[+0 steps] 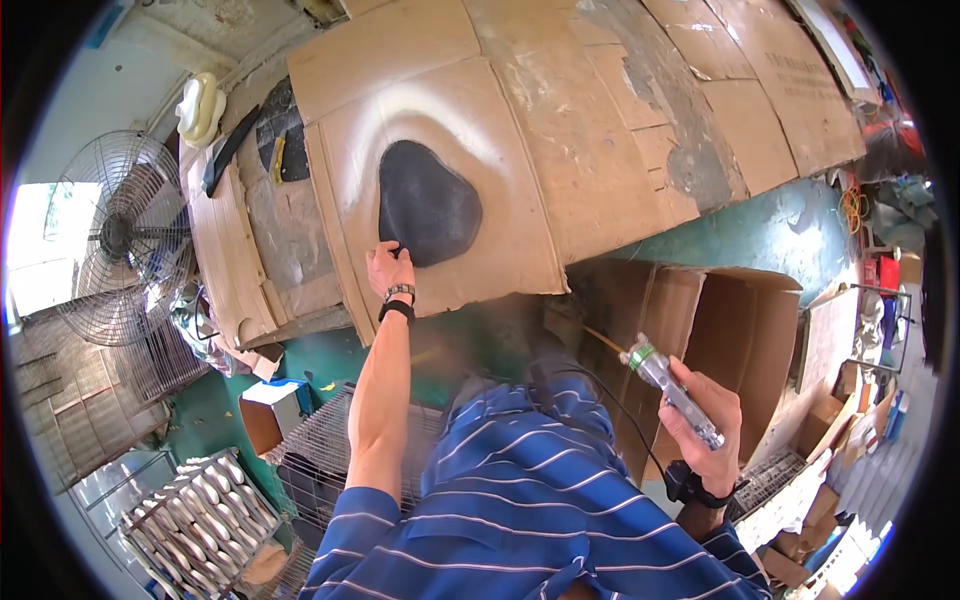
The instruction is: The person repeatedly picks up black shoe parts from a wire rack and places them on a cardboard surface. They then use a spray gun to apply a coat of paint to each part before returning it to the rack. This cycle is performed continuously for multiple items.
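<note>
A black, rounded-triangular pad (428, 205) lies flat on a cardboard sheet (520, 225), with a pale sprayed band around its far side. At its near left edge, my left hand (389, 270) has curled fingers pinching the rim. My right hand (710, 425) is wrapped round a silver spray gun (668, 385) with a green ring, held out to the right, away from the pad and beyond the table's near edge. A thin dark hose runs close beside that hand.
A large wire fan (118, 235) stands at the left. An open cardboard box (740, 350) sits below the table at right. Wire racks (320, 455) and a rack of pale curved pieces (205, 525) stand lower left. A yellow-handled tool (279, 160) lies on the table.
</note>
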`<action>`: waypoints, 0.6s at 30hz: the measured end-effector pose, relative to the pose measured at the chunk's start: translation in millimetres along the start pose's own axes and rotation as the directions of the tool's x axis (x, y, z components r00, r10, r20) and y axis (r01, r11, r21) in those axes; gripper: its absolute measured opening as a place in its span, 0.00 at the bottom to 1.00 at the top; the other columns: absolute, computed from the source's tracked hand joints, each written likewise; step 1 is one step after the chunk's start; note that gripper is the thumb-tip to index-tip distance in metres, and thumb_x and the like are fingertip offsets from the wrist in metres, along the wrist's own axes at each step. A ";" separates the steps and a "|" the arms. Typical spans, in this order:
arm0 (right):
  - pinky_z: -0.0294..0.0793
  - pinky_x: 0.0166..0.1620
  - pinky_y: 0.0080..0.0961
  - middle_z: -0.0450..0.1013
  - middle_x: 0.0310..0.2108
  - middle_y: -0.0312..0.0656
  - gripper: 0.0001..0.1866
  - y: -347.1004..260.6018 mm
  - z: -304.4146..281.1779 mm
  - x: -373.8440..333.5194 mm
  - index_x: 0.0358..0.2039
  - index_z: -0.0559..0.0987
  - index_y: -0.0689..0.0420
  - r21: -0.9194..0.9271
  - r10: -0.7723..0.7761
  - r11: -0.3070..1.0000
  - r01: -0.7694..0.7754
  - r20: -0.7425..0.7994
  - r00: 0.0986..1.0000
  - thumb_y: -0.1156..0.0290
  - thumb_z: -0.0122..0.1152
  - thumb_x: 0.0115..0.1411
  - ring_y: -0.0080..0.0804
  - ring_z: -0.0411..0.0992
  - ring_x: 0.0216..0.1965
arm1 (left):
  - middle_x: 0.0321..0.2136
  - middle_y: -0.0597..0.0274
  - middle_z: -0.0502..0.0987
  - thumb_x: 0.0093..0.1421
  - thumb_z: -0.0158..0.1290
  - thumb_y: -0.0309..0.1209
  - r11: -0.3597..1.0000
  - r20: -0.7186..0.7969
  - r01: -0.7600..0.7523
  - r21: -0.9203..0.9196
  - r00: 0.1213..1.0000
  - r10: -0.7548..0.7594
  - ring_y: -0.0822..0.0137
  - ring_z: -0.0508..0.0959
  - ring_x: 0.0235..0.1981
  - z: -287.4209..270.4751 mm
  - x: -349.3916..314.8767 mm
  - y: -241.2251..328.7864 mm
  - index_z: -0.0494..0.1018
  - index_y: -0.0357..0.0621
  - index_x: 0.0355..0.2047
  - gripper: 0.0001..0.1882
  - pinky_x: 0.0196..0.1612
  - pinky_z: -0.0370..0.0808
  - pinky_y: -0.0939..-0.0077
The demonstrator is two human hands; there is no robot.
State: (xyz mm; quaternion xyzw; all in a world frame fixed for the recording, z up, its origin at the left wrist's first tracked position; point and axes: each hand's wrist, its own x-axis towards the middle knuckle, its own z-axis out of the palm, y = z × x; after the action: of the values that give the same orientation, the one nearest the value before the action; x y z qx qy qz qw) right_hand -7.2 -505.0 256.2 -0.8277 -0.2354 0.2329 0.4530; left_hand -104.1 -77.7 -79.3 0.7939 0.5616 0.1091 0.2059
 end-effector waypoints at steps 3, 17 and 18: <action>0.74 0.36 0.25 0.77 0.33 0.50 0.30 2.2 3.5 7.7 0.55 0.76 0.64 0.008 -0.028 1.000 0.028 0.003 1.000 0.82 0.67 0.49 0.41 0.77 0.30 | 0.33 0.61 0.75 0.48 0.66 0.29 0.997 -0.064 -0.004 -0.082 0.998 -0.001 0.56 0.78 0.38 2.0 2.7 7.7 0.79 0.52 0.38 0.15 0.44 0.75 0.62; 0.75 0.39 0.29 0.78 0.35 0.50 0.29 18.0 38.7 53.6 0.58 0.75 0.61 0.090 -0.149 0.987 0.135 0.170 0.974 0.78 0.68 0.53 0.43 0.77 0.32 | 0.28 0.60 0.72 0.54 0.59 0.22 0.103 0.616 0.671 -0.735 0.723 -0.314 0.61 0.74 0.28 13.8 67.0 36.8 0.73 0.43 0.32 0.07 0.39 0.75 0.48; 0.75 0.39 0.32 0.78 0.36 0.51 0.30 23.6 46.6 62.5 0.59 0.74 0.61 0.120 -0.178 0.981 0.154 0.215 0.960 0.78 0.68 0.53 0.46 0.76 0.33 | 0.27 0.60 0.71 0.55 0.58 0.22 0.085 0.658 0.699 -0.710 0.702 -0.272 0.61 0.73 0.27 15.7 69.3 37.0 0.72 0.43 0.30 0.05 0.40 0.74 0.44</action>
State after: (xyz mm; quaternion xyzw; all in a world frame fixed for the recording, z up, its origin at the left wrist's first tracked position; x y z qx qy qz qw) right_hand 17.9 -449.0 202.7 -0.7490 -0.3415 0.2980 0.4832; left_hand -42.4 -26.5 -80.7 0.2751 0.5694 0.1910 0.7508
